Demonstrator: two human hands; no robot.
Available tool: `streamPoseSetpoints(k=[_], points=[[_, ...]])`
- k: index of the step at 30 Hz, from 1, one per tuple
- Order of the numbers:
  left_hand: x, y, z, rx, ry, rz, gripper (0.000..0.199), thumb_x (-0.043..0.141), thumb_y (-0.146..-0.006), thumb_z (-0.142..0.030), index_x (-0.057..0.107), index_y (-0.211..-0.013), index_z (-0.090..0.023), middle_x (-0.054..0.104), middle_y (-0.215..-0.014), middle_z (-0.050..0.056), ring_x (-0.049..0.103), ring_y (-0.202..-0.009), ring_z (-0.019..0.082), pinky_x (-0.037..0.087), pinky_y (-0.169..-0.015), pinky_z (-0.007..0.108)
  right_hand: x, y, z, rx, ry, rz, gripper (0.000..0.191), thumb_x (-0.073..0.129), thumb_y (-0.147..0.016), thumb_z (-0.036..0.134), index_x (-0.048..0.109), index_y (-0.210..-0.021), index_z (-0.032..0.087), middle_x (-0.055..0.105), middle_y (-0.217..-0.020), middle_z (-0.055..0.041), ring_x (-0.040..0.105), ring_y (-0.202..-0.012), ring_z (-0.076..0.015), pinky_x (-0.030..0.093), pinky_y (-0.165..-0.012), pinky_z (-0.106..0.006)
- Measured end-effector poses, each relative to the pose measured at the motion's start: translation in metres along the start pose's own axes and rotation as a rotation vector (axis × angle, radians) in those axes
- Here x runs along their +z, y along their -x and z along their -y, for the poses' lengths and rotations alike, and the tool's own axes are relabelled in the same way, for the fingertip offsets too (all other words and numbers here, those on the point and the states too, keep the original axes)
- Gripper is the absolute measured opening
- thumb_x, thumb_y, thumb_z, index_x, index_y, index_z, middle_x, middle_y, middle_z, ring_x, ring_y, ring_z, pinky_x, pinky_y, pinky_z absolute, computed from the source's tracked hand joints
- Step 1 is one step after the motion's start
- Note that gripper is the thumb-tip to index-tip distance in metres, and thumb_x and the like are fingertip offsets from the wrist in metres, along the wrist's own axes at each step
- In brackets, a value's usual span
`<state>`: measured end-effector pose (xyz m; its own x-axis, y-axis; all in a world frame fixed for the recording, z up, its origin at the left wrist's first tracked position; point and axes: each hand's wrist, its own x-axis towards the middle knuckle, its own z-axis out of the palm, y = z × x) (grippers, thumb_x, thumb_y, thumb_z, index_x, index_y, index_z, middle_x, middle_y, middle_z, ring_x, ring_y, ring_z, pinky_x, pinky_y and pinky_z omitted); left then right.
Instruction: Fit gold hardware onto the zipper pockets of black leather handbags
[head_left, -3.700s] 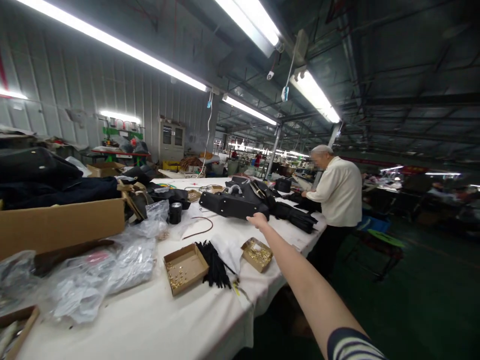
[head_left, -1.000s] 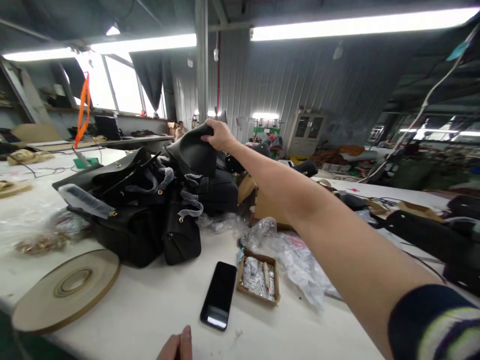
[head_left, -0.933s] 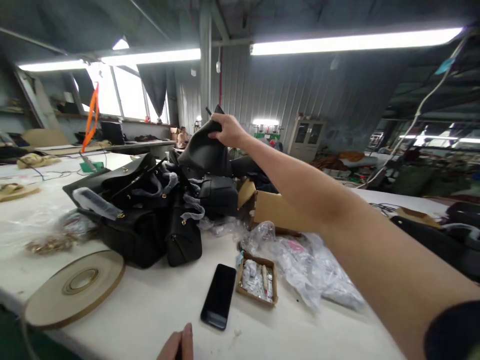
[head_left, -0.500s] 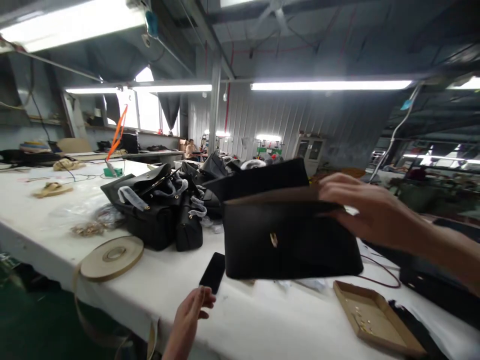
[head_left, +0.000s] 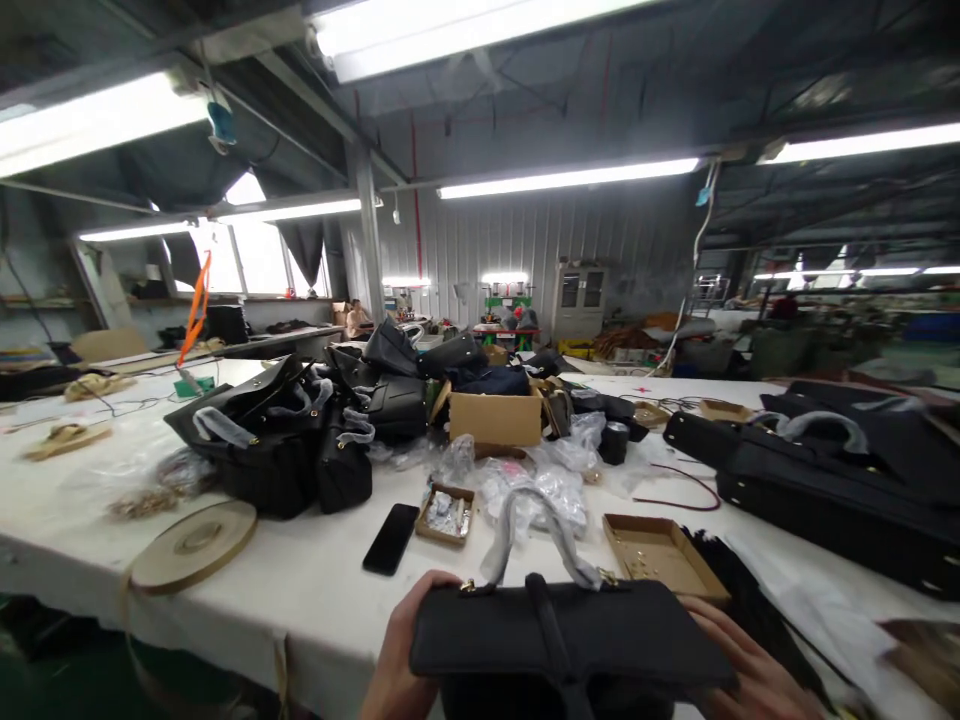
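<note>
A black handbag is held upright at the bottom of the head view, its flap folded over the front. Its top handle stands up, wrapped in pale film, with gold-coloured fittings at the ends. My left hand grips the bag's left end, fingers behind it. At the right end my right hand is closed on the bag, partly hidden by the flap. Beyond the bag lie a black phone and a small box of little pale parts.
Several black bags are piled left of centre, more black bags lie at right. A tape roll sits near the front edge. A cardboard box, plastic wrapping and a shallow cardboard tray stand on the white table.
The bag has come down and closer, turned so its handle and flap show. My left hand has moved from beside the phone onto the bag. The view has swung right.
</note>
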<state>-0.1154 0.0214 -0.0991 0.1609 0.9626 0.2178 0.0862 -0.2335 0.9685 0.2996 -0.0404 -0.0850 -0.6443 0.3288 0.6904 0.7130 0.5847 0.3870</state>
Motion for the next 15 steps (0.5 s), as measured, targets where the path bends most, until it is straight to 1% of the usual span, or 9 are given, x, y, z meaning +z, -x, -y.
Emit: streamPoseSetpoints(k=[2,3,5,6,7,8,10,13,15], points=[[0.014,-0.003,-0.017,0.026,-0.104,0.025,0.028,0.075,-0.084,-0.046,0.078,-0.09,-0.018,0.076,-0.085,0.006,0.068,-0.088,0.028,0.055,-0.078,0.033,-0.003,0.008,0.013,0.123,-0.019,-0.001,0.031,0.06,-0.099,0.009,0.082,-0.107,0.03,0.084,-0.113,-0.0007,0.077,-0.121,-0.0219,0.064,-0.109,-0.031],[0.022,-0.007,-0.022,0.008,-0.121,-0.016,0.036,0.075,-0.086,-0.053,0.076,-0.081,-0.017,0.074,-0.08,0.007,0.068,-0.086,0.028,0.054,-0.076,0.033,-0.007,0.007,0.02,0.166,-0.049,0.007,0.027,0.061,-0.1,0.01,0.08,-0.102,0.029,0.084,-0.114,-0.0012,0.076,-0.122,-0.0229,0.062,-0.112,-0.035],[0.035,-0.017,-0.027,-0.108,-0.09,-0.107,0.058,0.077,-0.083,-0.073,0.075,-0.076,-0.016,0.075,-0.079,0.01,0.069,-0.083,0.03,0.053,-0.07,0.033,-0.017,-0.002,0.032,0.212,-0.151,0.083,0.015,0.064,-0.103,0.017,0.075,-0.097,0.024,0.081,-0.123,-0.0051,0.075,-0.123,-0.0261,0.056,-0.118,-0.044],[0.041,-0.022,-0.028,-0.185,-0.052,-0.123,0.067,0.077,-0.081,-0.081,0.077,-0.079,-0.015,0.077,-0.081,0.011,0.07,-0.081,0.03,0.053,-0.068,0.033,-0.022,-0.008,0.036,0.215,-0.22,0.135,0.012,0.068,-0.105,0.026,0.073,-0.095,0.022,0.08,-0.129,-0.0081,0.074,-0.122,-0.028,0.056,-0.115,-0.047],[0.044,-0.026,-0.028,-0.266,-0.005,-0.114,0.072,0.077,-0.08,-0.086,0.078,-0.083,-0.014,0.079,-0.085,0.012,0.071,-0.081,0.03,0.054,-0.067,0.033,-0.025,-0.014,0.038,0.222,-0.29,0.183,0.021,0.072,-0.106,0.037,0.071,-0.093,0.021,0.078,-0.132,-0.011,0.074,-0.117,-0.0284,0.058,-0.108,-0.047],[0.047,-0.03,-0.03,-0.341,0.047,-0.089,0.073,0.077,-0.082,-0.086,0.08,-0.088,-0.013,0.081,-0.089,0.013,0.073,-0.082,0.03,0.057,-0.069,0.034,-0.027,-0.019,0.04,0.233,-0.352,0.22,0.032,0.074,-0.105,0.047,0.07,-0.089,0.02,0.076,-0.134,-0.0129,0.074,-0.11,-0.0272,0.058,-0.099,-0.044],[0.049,-0.033,-0.034,-0.459,0.146,-0.071,0.064,0.077,-0.091,-0.076,0.083,-0.098,-0.013,0.084,-0.097,0.015,0.078,-0.091,0.03,0.064,-0.083,0.036,-0.029,-0.026,0.042,0.261,-0.447,0.264,0.045,0.073,-0.105,0.057,0.068,-0.082,0.019,0.076,-0.131,-0.0135,0.072,-0.097,-0.023,0.054,-0.085,-0.04],[0.047,-0.029,-0.043,-0.516,0.189,-0.118,0.045,0.079,-0.095,-0.056,0.083,-0.105,-0.013,0.085,-0.102,0.016,0.081,-0.097,0.031,0.067,-0.093,0.04,-0.028,-0.029,0.044,0.262,-0.563,0.295,0.05,0.066,-0.111,0.055,0.072,-0.077,0.019,0.079,-0.114,-0.0085,0.069,-0.088,-0.0202,0.046,-0.082,-0.04],[0.045,-0.027,-0.044,-0.483,0.143,-0.113,0.045,0.079,-0.095,-0.056,0.083,-0.1,-0.011,0.085,-0.098,0.017,0.082,-0.093,0.033,0.068,-0.097,0.045,-0.03,-0.029,0.046,0.256,-0.649,0.334,0.047,0.062,-0.114,0.053,0.079,-0.083,0.022,0.08,-0.108,-0.0057,0.068,-0.087,-0.0198,0.043,-0.083,-0.04]])
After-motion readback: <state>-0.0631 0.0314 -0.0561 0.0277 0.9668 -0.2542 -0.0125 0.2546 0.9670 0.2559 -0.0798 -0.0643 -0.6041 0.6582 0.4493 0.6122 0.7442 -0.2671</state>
